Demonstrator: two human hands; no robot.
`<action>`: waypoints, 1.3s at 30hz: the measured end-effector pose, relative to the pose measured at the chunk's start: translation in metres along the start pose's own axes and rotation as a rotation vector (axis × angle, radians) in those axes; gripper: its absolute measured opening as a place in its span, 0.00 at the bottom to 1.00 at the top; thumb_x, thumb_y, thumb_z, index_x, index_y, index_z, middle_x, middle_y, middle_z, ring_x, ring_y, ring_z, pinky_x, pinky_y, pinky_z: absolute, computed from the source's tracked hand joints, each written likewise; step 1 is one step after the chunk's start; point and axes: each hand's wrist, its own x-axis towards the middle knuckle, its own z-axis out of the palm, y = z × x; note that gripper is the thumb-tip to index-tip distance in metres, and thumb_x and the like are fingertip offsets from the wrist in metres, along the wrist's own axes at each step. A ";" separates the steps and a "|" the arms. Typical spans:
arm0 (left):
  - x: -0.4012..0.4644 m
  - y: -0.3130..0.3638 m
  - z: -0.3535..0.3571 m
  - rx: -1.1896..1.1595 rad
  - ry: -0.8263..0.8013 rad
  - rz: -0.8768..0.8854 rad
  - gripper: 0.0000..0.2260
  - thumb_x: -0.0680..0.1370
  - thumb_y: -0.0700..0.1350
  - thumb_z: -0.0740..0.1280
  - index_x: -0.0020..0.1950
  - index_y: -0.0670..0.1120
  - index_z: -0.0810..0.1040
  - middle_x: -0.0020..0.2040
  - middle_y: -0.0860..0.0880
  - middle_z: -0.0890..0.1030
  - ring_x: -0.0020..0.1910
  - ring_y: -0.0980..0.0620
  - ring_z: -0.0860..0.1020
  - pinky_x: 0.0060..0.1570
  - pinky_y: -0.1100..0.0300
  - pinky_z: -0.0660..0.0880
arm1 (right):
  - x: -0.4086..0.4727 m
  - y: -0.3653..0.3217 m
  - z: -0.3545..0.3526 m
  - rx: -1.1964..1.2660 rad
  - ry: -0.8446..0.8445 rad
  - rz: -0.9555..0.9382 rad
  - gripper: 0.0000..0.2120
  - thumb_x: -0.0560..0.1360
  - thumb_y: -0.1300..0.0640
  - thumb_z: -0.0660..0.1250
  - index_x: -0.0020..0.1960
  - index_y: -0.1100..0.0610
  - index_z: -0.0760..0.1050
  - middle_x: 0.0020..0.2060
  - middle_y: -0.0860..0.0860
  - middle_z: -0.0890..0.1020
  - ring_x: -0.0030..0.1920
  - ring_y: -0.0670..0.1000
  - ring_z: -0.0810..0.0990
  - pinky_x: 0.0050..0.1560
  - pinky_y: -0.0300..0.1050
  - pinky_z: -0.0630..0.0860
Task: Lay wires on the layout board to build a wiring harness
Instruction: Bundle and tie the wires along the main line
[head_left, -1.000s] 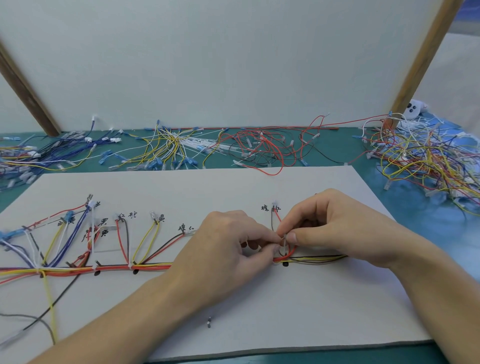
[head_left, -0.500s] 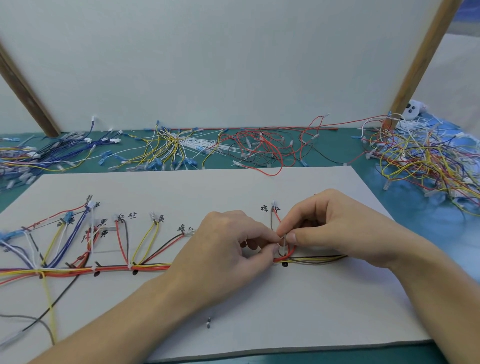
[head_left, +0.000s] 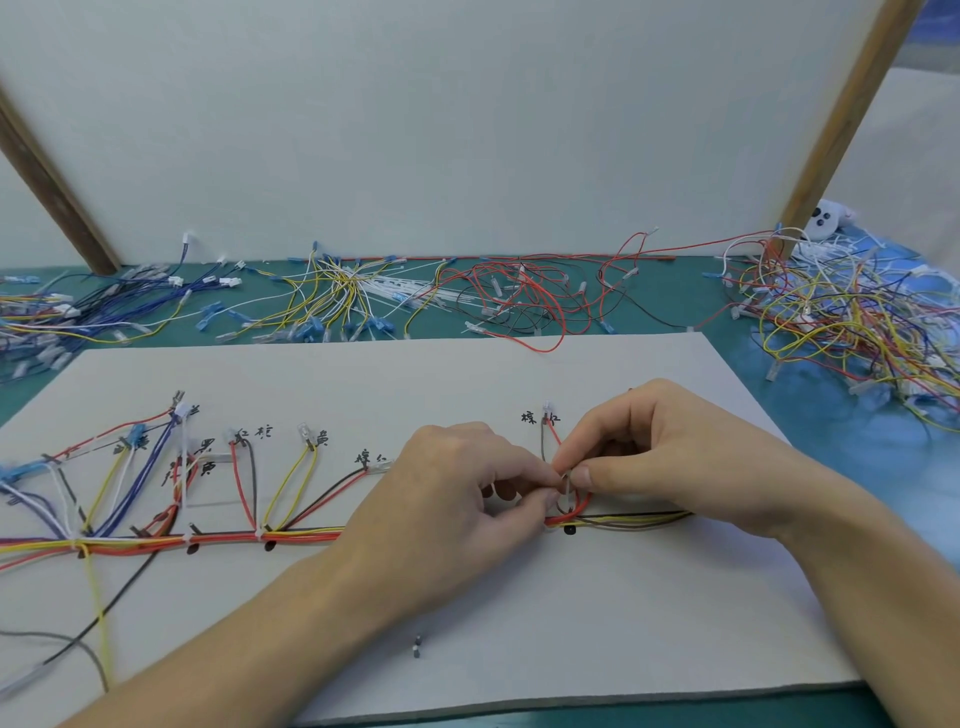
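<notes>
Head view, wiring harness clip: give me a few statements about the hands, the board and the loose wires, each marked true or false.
1. Both hands meet at one spot on the wire bundle, the left hand and right hand pinching a small white tie. True.
2. The layout board is black. False: it is white, with handwritten labels.
3. A yellow pair of wires branches up from the bundle on the board's left half. True.
4. The loose red wires lie on the board in front of the hands. False: they lie behind the board on the green table.
5. The right hand is flat on the table. False: its fingers are curled at the tie.
</notes>
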 end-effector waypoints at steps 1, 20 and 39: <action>0.000 0.000 0.000 0.002 0.001 0.001 0.07 0.74 0.43 0.75 0.48 0.53 0.88 0.38 0.58 0.84 0.39 0.59 0.79 0.39 0.60 0.76 | 0.000 0.000 0.000 -0.001 0.002 0.000 0.10 0.77 0.65 0.71 0.50 0.53 0.87 0.44 0.55 0.89 0.46 0.49 0.87 0.48 0.37 0.81; -0.001 -0.002 0.001 -0.010 0.005 -0.001 0.06 0.74 0.44 0.74 0.48 0.54 0.88 0.37 0.58 0.84 0.40 0.58 0.79 0.39 0.59 0.77 | -0.001 -0.002 0.001 -0.008 0.016 0.013 0.09 0.75 0.63 0.71 0.50 0.53 0.87 0.45 0.55 0.89 0.47 0.51 0.87 0.52 0.43 0.82; -0.001 -0.001 0.001 -0.016 0.023 -0.014 0.06 0.73 0.45 0.74 0.47 0.55 0.88 0.36 0.58 0.83 0.39 0.59 0.79 0.37 0.63 0.75 | -0.002 -0.005 0.003 -0.021 0.054 0.034 0.10 0.77 0.66 0.71 0.50 0.54 0.87 0.44 0.55 0.89 0.47 0.52 0.86 0.55 0.51 0.81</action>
